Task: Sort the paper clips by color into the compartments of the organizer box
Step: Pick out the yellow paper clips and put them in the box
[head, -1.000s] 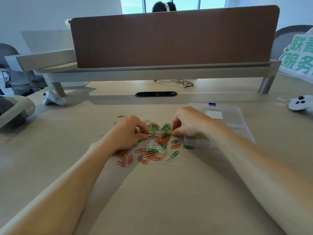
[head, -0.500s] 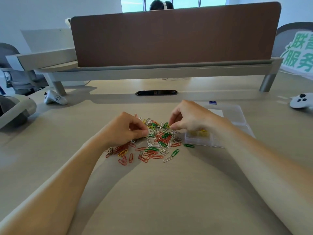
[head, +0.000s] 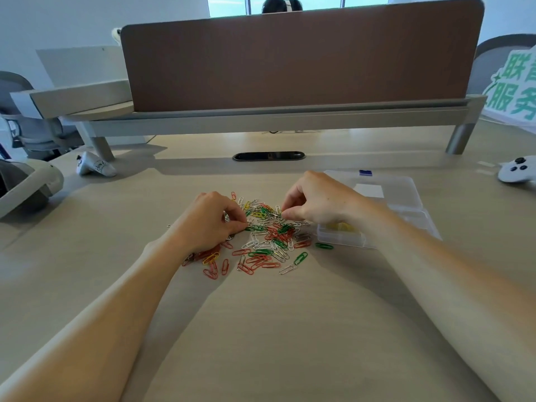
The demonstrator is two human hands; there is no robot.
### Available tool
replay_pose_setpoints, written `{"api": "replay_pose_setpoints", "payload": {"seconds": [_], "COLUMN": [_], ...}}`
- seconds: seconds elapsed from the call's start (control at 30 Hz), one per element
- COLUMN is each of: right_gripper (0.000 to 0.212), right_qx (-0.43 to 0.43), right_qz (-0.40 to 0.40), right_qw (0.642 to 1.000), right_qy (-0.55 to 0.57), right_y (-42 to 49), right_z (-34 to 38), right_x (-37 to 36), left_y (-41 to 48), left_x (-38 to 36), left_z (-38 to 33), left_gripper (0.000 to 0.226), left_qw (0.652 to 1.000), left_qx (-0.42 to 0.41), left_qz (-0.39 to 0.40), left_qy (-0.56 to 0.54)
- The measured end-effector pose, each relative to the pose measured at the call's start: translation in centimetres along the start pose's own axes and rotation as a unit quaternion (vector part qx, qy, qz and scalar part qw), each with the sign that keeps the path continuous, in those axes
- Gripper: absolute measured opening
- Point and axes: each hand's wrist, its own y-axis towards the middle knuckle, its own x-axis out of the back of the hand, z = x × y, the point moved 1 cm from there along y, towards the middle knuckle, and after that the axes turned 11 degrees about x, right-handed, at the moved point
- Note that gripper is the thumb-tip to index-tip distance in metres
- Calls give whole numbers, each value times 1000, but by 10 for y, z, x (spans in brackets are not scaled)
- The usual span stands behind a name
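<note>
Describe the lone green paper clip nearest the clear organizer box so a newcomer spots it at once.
Start at the clear organizer box, right of the pile on the desk. Just in front of its near-left compartment, which holds yellow clips, lies the green paper clip. It sits alone on bare desk, apart from the tangled mixed pile on its left.

Sign (head: 513, 91), far right, white with large green characters: top row "联", next character cut off by frame edge; lower row "服务". White controller (head: 94, 167) on desk, left: dark handwritten mark, seemingly "Hoe 6", unsure. Blue label (head: 365, 173) on organizer box (head: 406, 195) far rim: too small to read.
</note>
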Motion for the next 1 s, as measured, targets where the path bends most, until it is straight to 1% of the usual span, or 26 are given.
{"api": "replay_pose_setpoints", "payload": {"seconds": [0.13, 0.2, 0.3, 0.4, 0.5, 0.6, 0.67, 0.8, 0.93, 1.0], "right_gripper": [7, 8, 9, 10, 11, 11, 9, 6, 3, 5], "right_qx": [-6, -6, -11, -11, -9, -15, -15, -8, -8, -10], "right_qz": [-17, -30, -23, -19, -13, -5, -1, 14, 15, 16], "right_qw": [1000, 1000, 1000, 1000, 999, 998, 997, 995, 995, 995], "right_qy": [5, 3, -6, -15, -46, -67, -76, -96, -103, -101], "right_y": [2, 6, 18, 34, 46, 50, 50, 50, 51, 50], "right_z": [2, 3, 8, 14, 16, 13, 12, 15, 15, 14], "right_x": [1, 1, -3, -9, -19, -27, -29, -30, -32, -32], "left_y": [4, 7, 16, 33, 48, 57, 62, 70, 82, 87], "left_x": [4, 8, 13, 19, 23, 23, 20, 10, 0, -1], "left_z": [8, 11, 15, 18, 22, 28, 29, 30, 29, 28], "left_gripper": [4, 4, 6, 9, 12, 13, 13, 15, 19, 19], "left_qw": [997, 991, 985, 985, 987, 986, 985, 988, 985, 984], "left_qx": [8, 26, 67, 103, 127, 146, 154, 149, 168, 175], "left_qz": [-53, -78, -84, -74, -60, -35, -12, -3, 25, 39], "left_qy": [-64, -106, -132, -119, -84, -74, -73, -47, -15, -3]}}
